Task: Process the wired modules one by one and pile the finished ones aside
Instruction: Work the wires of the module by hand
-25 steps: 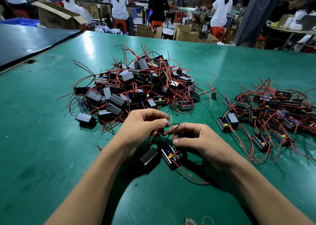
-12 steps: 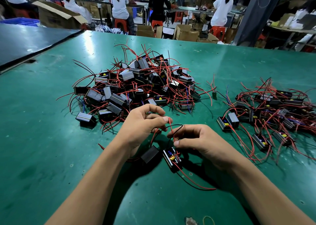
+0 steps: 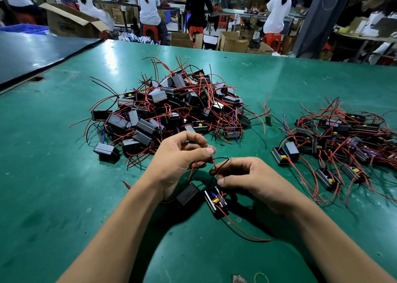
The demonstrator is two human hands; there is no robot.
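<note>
both forearms reach in from the bottom edge and meet over the green table (image 3: 53, 175), wrists low and close to the surface, palms turned toward each other. the left hand (image 3: 178, 160) sits a little higher and farther out, its fingers curled into an arch, the thumb and forefinger pinched together on the thin wire ends at its tip. the right hand (image 3: 253, 179) lies just beside it, knuckles up, its fingers curled under, the thumb and forefinger pinching a red wire (image 3: 214, 166) that rises between the two hands. a black wire (image 3: 221, 158) arcs in a small loop from one hand across to the other. below the fingertips two modules rest on the table, side by side: a closed black module (image 3: 188, 194) under the left wrist and an open module (image 3: 216, 201) with yellow and blue parts showing inside, just under the right thumb; a long red lead trails from it toward the near right. behind the hands, at the table's middle, lies a big heap of modules (image 3: 171, 106) tangled in red wires. well apart, to the right, a flatter second pile (image 3: 343, 141) spreads out, several of its cases lying open side up. a small green board (image 3: 268, 119) lies between the two piles. a rubber band (image 3: 261, 278) lies at the near edge.
</note>
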